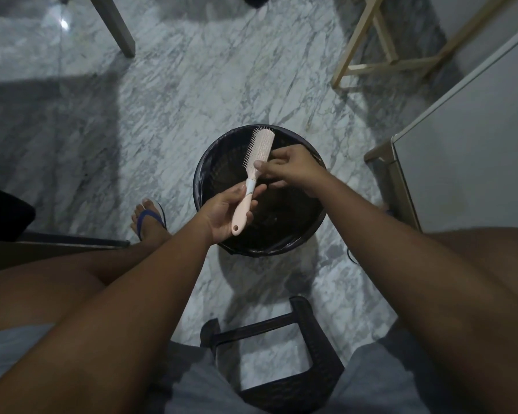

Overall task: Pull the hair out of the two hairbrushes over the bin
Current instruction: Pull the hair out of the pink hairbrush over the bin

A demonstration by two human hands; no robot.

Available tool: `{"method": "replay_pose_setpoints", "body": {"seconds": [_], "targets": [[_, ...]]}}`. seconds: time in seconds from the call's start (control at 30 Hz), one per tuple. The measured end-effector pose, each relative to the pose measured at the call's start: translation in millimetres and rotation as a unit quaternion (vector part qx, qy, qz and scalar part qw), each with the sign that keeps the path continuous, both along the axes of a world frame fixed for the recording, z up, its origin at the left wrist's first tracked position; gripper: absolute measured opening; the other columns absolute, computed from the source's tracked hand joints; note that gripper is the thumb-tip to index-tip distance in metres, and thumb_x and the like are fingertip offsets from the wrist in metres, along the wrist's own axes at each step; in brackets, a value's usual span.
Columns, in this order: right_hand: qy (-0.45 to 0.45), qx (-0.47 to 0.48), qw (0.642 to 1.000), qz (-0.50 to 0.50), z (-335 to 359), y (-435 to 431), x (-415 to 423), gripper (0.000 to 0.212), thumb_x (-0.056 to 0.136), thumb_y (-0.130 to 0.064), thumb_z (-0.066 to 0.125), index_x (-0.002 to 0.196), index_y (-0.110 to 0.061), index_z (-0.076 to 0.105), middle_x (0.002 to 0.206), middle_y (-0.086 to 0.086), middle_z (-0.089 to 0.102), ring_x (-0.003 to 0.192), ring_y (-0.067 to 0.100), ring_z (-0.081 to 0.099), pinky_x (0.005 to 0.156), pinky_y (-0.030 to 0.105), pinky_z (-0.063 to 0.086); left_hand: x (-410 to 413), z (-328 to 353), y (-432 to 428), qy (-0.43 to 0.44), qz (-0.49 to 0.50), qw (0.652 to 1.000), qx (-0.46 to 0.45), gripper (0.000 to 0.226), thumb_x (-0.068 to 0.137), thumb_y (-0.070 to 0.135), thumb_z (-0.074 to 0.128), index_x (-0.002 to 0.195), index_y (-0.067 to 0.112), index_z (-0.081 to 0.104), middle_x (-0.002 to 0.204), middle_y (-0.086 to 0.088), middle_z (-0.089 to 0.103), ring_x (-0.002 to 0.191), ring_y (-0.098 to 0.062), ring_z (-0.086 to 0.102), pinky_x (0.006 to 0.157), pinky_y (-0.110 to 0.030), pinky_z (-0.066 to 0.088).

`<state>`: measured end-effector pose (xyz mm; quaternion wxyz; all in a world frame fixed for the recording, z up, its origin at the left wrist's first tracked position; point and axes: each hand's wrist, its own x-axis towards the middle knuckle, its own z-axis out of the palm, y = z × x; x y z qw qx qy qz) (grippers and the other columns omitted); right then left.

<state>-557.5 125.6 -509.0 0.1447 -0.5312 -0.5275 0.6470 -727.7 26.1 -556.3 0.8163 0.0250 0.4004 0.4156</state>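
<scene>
A pink hairbrush (259,150) with a white band on its neck is held above the round black bin (204,162), bristles facing left. My left hand (222,216) grips its handle from below. My right hand (293,170) is at the base of the brush head, thumb and fingers pinched together against the back of the bristle pad. Whether hair is between those fingers is too dark to tell. Only one hairbrush is in view.
The bin stands on a marble floor between my knees. A dark woven stool (281,354) is under me. A white cabinet (461,150) is to the right, wooden frame legs (380,55) at the back right, a table leg (114,25) at the back left.
</scene>
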Motion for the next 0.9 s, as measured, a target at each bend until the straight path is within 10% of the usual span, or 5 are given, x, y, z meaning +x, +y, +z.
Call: {"method": "replay_pose_setpoints", "body": {"seconds": [0.37, 0.53, 0.7, 0.9], "targets": [[-0.118, 0.17, 0.964, 0.167, 8, 20, 9, 0.02, 0.086, -0.031, 0.076, 0.081, -0.012, 0.078, 0.056, -0.009, 0.067, 0.052, 0.002, 0.06, 0.053, 0.018, 0.046, -4, -3, -1, 0.005, 0.007, 1.0, 0.024, 0.044, 0.101, 0.016, 0.042, 0.145, 0.018, 0.046, 0.117, -0.001, 0.068, 0.069, -0.011, 0.058, 0.056, -0.024, 0.05], [-0.036, 0.253, 0.964, -0.073, 16, 31, 11, 0.025, 0.096, -0.025, 0.063, 0.086, -0.007, 0.077, 0.066, -0.007, 0.069, 0.055, -0.008, 0.058, 0.062, 0.018, 0.045, -11, -9, -7, 0.005, 0.024, 1.0, 0.006, 0.045, 0.101, 0.016, 0.043, 0.146, 0.018, 0.045, 0.121, -0.001, 0.068, 0.069, -0.011, 0.059, 0.057, -0.023, 0.051], [0.022, 0.33, 0.901, -0.282, 29, 47, 13, 0.029, 0.098, -0.034, 0.055, 0.075, -0.02, 0.067, 0.064, 0.021, 0.054, 0.055, 0.019, 0.043, 0.053, 0.036, 0.043, -16, -13, -15, 0.019, 0.039, 0.999, -0.015, 0.042, 0.102, 0.016, 0.043, 0.144, 0.018, 0.047, 0.123, -0.001, 0.068, 0.07, -0.011, 0.059, 0.057, -0.023, 0.052], [-0.151, 0.209, 0.959, -0.114, 15, 34, 13, 0.025, 0.099, -0.017, 0.05, 0.085, -0.005, 0.067, 0.075, 0.009, 0.065, 0.066, 0.017, 0.059, 0.063, 0.032, 0.047, -17, -11, -14, 0.019, 0.04, 0.999, -0.013, 0.042, 0.102, 0.016, 0.043, 0.144, 0.018, 0.047, 0.124, -0.001, 0.068, 0.071, -0.011, 0.059, 0.057, -0.023, 0.053]]}}
